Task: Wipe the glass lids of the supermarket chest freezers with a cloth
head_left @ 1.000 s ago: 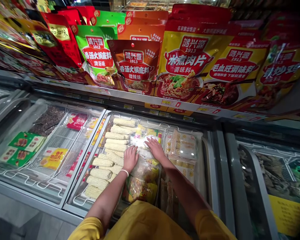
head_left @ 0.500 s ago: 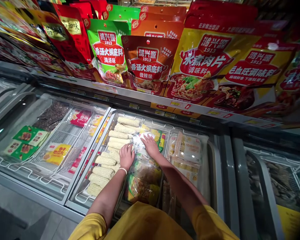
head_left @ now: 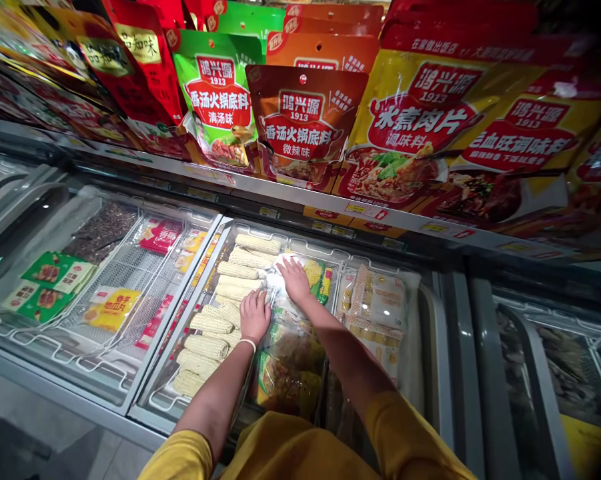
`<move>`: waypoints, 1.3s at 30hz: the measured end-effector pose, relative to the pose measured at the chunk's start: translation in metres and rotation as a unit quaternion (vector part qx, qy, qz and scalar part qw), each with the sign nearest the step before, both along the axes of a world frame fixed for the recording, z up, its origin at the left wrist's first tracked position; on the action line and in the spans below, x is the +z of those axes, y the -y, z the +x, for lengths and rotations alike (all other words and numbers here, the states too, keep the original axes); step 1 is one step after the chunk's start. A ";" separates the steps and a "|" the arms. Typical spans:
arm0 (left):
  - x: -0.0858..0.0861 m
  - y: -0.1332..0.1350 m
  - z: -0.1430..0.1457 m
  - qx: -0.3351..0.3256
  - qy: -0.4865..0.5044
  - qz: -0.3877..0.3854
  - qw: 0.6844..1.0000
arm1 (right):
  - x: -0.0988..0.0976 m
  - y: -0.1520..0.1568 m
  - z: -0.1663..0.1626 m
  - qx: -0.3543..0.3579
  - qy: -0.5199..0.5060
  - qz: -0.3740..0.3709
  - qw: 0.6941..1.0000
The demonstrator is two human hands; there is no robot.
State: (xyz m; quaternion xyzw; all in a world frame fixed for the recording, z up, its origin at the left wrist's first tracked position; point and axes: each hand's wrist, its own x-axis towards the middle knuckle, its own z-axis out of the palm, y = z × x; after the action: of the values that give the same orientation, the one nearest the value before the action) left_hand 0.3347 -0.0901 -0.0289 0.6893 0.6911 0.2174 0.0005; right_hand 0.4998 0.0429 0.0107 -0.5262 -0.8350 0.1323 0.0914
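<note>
My left hand [head_left: 255, 315] rests with its fingers laid forward at the right edge of the pale corn cobs [head_left: 239, 289], beside a shiny clear-and-white plastic package [head_left: 279, 295]. Farther back, my right hand [head_left: 295, 279] lies palm down with fingers apart on that package. Neither hand is closed round anything. Just right of the right hand are yellow-and-green corn packs [head_left: 325, 283]. Nearer to me, clear bags of food [head_left: 290, 383] lie between my forearms. What is under my palms is hidden.
A wire divider [head_left: 336, 280] separates these goods from pale packets [head_left: 380, 297] on the right. The left freezer section holds green boxes [head_left: 53, 273] and a yellow packet [head_left: 111, 308]. Behind the freezer stands a shelf of seasoning pouches [head_left: 303, 127], above a price rail [head_left: 260, 187].
My right hand has shifted slightly left across the plastic package, showing more of the yellow corn packs. My left hand stays nearly in place. The view has moved a little.
</note>
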 end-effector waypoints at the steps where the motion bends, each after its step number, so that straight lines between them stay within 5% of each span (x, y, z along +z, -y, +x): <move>1: -0.001 0.000 0.000 0.000 0.000 0.002 1.000 | 0.001 -0.003 0.001 0.030 0.003 -0.009 1.000; 6: 0.000 -0.001 0.000 -0.004 -0.002 0.005 1.000 | 0.003 -0.016 0.011 -0.067 -0.006 -0.011 0.998; 10: 0.001 -0.001 0.000 -0.002 0.002 0.003 1.000 | 0.003 -0.015 0.033 -0.006 -0.022 -0.019 1.000; 14: 0.001 -0.002 -0.001 0.000 0.008 -0.003 1.000 | 0.001 -0.001 0.066 -0.178 -0.026 0.010 0.984; 19: 0.000 -0.002 0.000 0.004 0.002 -0.010 1.000 | -0.001 0.022 0.101 -0.103 -0.026 -0.002 0.994; 22: 0.000 -0.002 0.002 0.007 0.005 -0.014 1.000 | -0.001 0.032 0.112 -0.210 -0.031 0.013 0.977; 27: 0.003 -0.002 0.007 0.012 0.022 -0.016 1.000 | -0.001 0.045 0.124 -0.054 -0.036 -0.016 0.998; 32: 0.003 -0.001 0.011 0.022 0.015 -0.012 1.000 | -0.004 0.057 0.107 -0.253 -0.051 0.010 0.966; 37: 0.002 0.000 0.010 0.019 0.006 -0.017 1.000 | -0.004 0.068 0.072 0.028 -0.048 -0.021 0.998; 39: 0.002 0.000 0.010 0.013 0.002 -0.020 1.000 | -0.002 0.067 0.064 -0.020 -0.047 -0.016 0.999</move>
State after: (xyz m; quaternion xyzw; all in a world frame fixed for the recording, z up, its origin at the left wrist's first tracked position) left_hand 0.3448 -0.0906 -0.0270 0.6795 0.7042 0.2054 0.0129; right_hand 0.5636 -0.0239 0.0084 -0.5377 -0.8167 0.1682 0.1251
